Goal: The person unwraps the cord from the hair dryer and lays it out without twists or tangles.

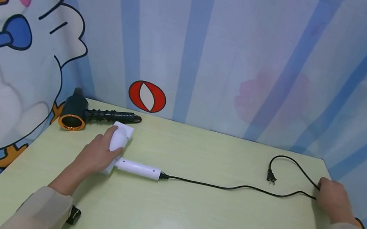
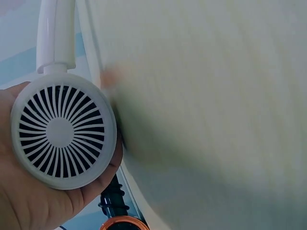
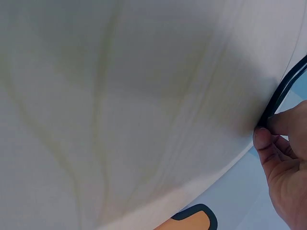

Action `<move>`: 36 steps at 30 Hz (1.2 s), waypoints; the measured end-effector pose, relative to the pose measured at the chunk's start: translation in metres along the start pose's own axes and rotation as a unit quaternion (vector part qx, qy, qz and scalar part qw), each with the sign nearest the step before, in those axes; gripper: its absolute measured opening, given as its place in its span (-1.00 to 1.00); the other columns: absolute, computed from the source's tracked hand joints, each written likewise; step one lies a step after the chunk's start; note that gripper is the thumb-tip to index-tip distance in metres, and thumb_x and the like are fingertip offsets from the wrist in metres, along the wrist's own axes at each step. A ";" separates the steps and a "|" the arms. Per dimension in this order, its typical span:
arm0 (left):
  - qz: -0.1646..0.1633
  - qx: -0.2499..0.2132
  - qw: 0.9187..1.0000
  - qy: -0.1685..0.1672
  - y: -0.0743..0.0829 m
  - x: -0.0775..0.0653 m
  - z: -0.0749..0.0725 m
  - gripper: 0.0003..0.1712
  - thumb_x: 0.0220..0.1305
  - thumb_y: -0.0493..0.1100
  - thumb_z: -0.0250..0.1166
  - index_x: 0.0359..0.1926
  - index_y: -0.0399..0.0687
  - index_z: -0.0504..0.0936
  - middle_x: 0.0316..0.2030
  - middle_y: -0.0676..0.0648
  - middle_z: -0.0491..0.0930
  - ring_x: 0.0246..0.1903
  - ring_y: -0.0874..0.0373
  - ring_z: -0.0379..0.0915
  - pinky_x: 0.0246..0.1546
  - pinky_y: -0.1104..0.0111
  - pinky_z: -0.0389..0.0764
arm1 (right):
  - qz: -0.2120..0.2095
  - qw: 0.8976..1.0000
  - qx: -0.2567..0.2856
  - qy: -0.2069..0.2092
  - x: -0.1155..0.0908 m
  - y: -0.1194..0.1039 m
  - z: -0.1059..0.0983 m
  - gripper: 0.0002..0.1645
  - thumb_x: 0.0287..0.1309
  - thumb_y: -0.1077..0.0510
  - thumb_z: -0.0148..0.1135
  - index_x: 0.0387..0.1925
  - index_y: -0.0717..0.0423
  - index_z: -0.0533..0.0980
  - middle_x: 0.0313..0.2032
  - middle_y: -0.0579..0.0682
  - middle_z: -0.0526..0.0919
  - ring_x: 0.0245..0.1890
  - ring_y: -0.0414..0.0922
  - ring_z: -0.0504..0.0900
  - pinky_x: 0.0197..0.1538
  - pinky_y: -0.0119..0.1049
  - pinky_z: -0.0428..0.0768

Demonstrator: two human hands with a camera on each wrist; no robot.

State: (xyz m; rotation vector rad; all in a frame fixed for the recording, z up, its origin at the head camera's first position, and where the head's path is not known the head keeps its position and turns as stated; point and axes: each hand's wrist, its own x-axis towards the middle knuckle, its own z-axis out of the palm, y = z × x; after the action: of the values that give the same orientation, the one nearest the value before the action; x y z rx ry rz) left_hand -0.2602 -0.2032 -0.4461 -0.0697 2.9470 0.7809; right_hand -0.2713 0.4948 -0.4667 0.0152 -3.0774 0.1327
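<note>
A white hair dryer (image 1: pixel 139 168) lies across the left part of the table, its handle pointing right. My left hand (image 1: pixel 98 151) grips it round the head; in the left wrist view the round slotted grille (image 2: pixel 60 132) faces the camera, with fingers curled behind it. From the handle's end a black cord (image 1: pixel 222 187) runs right along the table. At the right edge my right hand (image 1: pixel 335 200) pinches the cord between thumb and fingertips, where it doubles back. The two-pin plug (image 1: pixel 270 177) lies on the table, left of that hand.
A dark green hair dryer (image 1: pixel 75 108) with an orange rim lies at the table's (image 1: pixel 187 220) back left corner, its cord wound round the handle. A printed cloth (image 1: pixel 223 48) with cartoon figures hangs behind and beside the table.
</note>
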 end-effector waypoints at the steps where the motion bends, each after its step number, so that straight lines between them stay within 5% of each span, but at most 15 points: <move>1: 0.003 0.001 1.000 0.003 0.001 0.001 0.001 -0.04 0.43 0.18 0.14 0.61 -0.04 -0.13 0.19 -0.42 0.36 -0.08 -0.21 0.46 -0.22 0.01 0.56 | -0.002 1.000 0.000 -0.001 0.000 0.000 0.000 -0.94 0.20 0.51 0.14 -0.29 0.54 0.45 -0.41 0.41 0.54 -0.40 0.28 0.57 -0.34 0.10 0.57; 7: 0.003 0.004 1.000 0.011 0.009 0.014 0.005 -0.04 0.43 0.19 0.13 0.61 -0.02 -0.12 0.20 -0.40 0.36 -0.05 -0.21 0.45 -0.15 -0.05 0.59 | 0.012 1.000 0.012 -0.003 0.005 0.003 0.004 -0.83 0.22 0.52 0.10 -0.14 0.54 0.48 -0.25 0.46 0.58 -0.25 0.36 0.57 -0.28 0.11 0.56; 15: 0.008 0.005 1.000 -0.001 0.026 0.033 0.010 -0.05 0.43 0.18 0.12 0.61 -0.02 -0.12 0.21 -0.39 0.36 -0.02 -0.21 0.45 -0.11 -0.05 0.59 | 0.029 0.999 0.036 -0.003 0.008 0.011 0.005 -0.83 0.29 0.43 0.06 -0.16 0.44 0.54 -0.37 0.35 0.61 -0.43 0.17 0.57 -0.45 -0.06 0.53; 24: 0.023 0.012 1.000 -0.008 0.042 0.050 0.015 -0.08 0.43 0.15 0.11 0.59 -0.09 -0.07 0.18 -0.39 0.47 -0.06 -0.17 0.49 -0.22 0.06 0.58 | 0.050 0.996 0.070 -0.016 0.008 0.004 -0.001 -0.75 0.27 0.39 0.06 -0.10 0.51 0.53 -0.28 0.42 0.63 -0.41 0.17 0.60 -0.42 -0.06 0.57; 36: -0.008 0.028 0.999 -0.025 0.062 0.084 0.028 -0.05 0.43 0.20 0.09 0.61 -0.06 -0.12 0.24 -0.35 0.41 0.00 -0.18 0.42 -0.12 0.01 0.58 | 0.062 0.996 0.068 -0.005 0.016 0.003 -0.002 -0.75 0.27 0.41 0.05 -0.10 0.51 0.55 -0.24 0.45 0.63 -0.36 0.23 0.61 -0.40 -0.04 0.58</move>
State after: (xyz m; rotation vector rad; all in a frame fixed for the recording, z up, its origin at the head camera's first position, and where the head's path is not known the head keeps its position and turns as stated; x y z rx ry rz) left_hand -0.3460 -0.1371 -0.4482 -0.0694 2.9144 0.6862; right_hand -0.2868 0.4980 -0.4643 -0.1703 -3.0727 0.3493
